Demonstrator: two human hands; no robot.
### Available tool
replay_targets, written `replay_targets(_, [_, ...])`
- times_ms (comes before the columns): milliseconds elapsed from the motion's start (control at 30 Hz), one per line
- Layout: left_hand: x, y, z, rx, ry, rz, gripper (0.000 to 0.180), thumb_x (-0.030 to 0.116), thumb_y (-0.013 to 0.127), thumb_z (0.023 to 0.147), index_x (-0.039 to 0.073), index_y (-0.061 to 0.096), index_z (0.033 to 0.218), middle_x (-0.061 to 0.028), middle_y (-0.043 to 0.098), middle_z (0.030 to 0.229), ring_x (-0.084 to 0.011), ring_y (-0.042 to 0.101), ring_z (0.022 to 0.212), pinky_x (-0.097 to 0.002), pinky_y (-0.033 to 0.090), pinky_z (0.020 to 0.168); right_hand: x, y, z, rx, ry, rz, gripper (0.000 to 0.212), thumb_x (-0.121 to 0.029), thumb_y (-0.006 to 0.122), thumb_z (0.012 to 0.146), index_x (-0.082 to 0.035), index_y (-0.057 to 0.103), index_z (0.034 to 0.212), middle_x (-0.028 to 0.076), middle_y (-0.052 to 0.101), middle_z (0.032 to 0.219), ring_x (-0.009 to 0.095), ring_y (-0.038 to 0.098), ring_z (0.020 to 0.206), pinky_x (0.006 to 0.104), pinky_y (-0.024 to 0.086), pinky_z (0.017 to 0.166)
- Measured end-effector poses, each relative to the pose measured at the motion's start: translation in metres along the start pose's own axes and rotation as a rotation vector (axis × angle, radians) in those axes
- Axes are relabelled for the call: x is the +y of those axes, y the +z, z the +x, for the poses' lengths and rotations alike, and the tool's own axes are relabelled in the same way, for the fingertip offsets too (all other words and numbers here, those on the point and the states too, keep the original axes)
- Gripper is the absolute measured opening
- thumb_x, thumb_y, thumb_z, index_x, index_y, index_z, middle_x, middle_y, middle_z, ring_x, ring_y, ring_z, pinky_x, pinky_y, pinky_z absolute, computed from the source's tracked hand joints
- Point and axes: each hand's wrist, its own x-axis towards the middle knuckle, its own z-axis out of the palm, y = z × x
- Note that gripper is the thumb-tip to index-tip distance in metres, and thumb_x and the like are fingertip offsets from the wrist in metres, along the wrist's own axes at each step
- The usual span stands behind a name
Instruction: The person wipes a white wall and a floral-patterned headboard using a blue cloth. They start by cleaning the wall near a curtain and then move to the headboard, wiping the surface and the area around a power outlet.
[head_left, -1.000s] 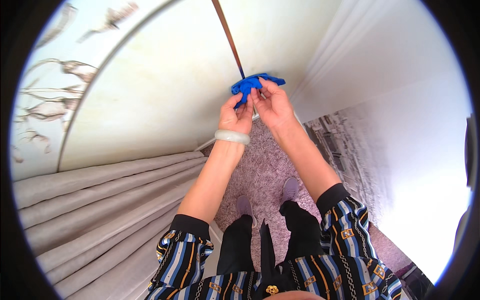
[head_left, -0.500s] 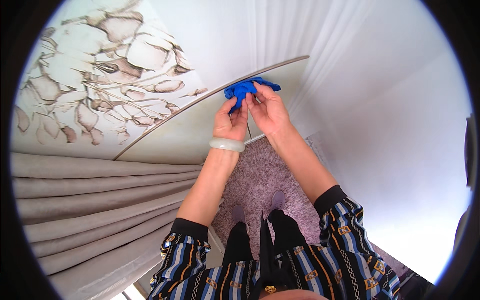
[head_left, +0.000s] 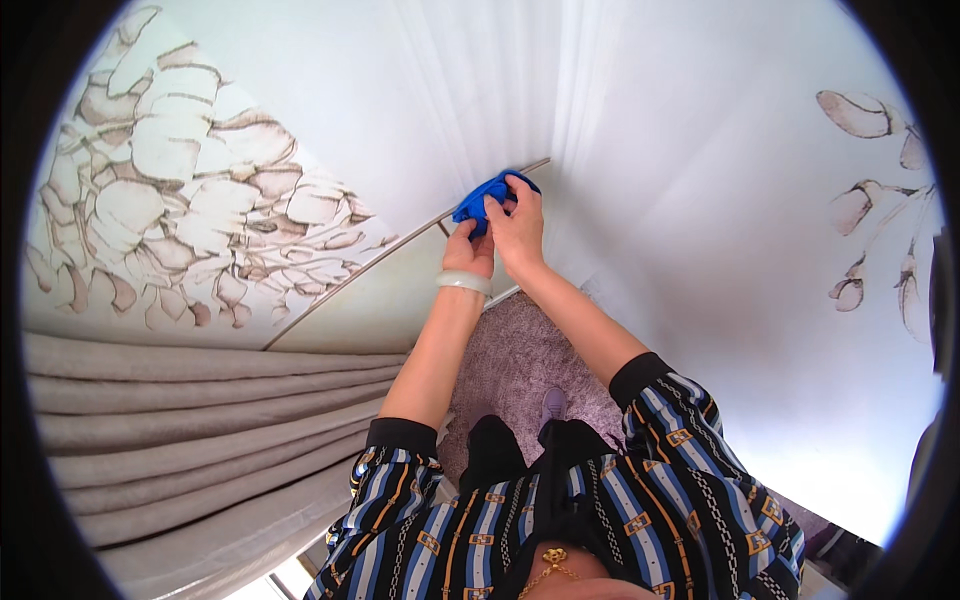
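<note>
A bunched blue cloth (head_left: pixel 484 200) is in both hands, in front of the top edge of a low cream panel (head_left: pixel 370 300) with a thin brown rim. My left hand (head_left: pixel 467 250), with a pale bangle on its wrist, grips the lower left end of the cloth between thumb and fingers. My right hand (head_left: pixel 519 230) pinches its right side, fingers curled over the folds. The two hands are close together. Whether the cloth touches the rim cannot be made out.
Grey curtains (head_left: pixel 200 400) hang in folds at the left. White walls with brown flower drawings (head_left: pixel 200 180) stand on both sides and meet in a corner ahead. A purple-grey shaggy rug (head_left: pixel 520 345) lies under my feet.
The view has turned to the right, showing more of the right wall. The blue cloth is more tightly bunched, and my right hand has curled further round it.
</note>
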Motion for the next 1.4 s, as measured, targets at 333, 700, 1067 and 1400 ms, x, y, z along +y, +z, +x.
replay_targets(333, [-0.016,0.024,0.026,-0.136,-0.158,0.276,0.025,0.016,0.050,0.091,0.000,0.059,0.109,-0.0146,0.064,0.111,-0.0281,0.059,0.109,-0.0385,0.050,0.094,0.002,0.003,0.017,0.161,-0.224,-0.507,0.047,-0.003,0.054,0.084,0.011,0.044,0.128,0.026,0.044,0.120,0.042,0.042,0.109,0.0459,0.038,0.097])
replay_targets(700, [0.022,0.036,0.031,-0.469,-0.402,0.338,0.025,0.018,0.052,0.094,0.003,0.060,0.112,-0.0085,0.064,0.111,-0.0206,0.060,0.105,-0.0342,0.049,0.093,-0.027,0.016,0.010,0.399,-0.326,-0.464,0.044,0.002,0.054,0.076,0.000,0.054,0.120,0.020,0.054,0.113,0.041,0.046,0.103,0.0475,0.039,0.094])
replay_targets(1067, [-0.057,0.164,-0.102,-1.017,0.806,0.653,0.031,0.002,0.068,0.084,0.002,0.054,0.112,-0.0071,0.048,0.112,-0.0178,0.054,0.100,-0.0302,0.050,0.078,-0.158,-0.100,-0.022,0.796,-0.831,-0.817,0.036,0.004,0.061,0.076,-0.001,0.058,0.111,0.014,0.053,0.112,0.034,0.050,0.098,0.0390,0.048,0.081])
replay_targets(1400, [-0.110,0.124,-0.153,-1.166,0.802,0.942,0.028,-0.003,0.066,0.082,0.003,0.060,0.108,-0.0058,0.054,0.101,-0.0136,0.054,0.083,-0.0262,0.047,0.069,-0.139,-0.162,-0.091,0.845,-0.663,-1.047,0.037,-0.001,0.063,0.076,-0.002,0.058,0.112,0.012,0.053,0.115,0.036,0.048,0.098,0.0395,0.049,0.082])
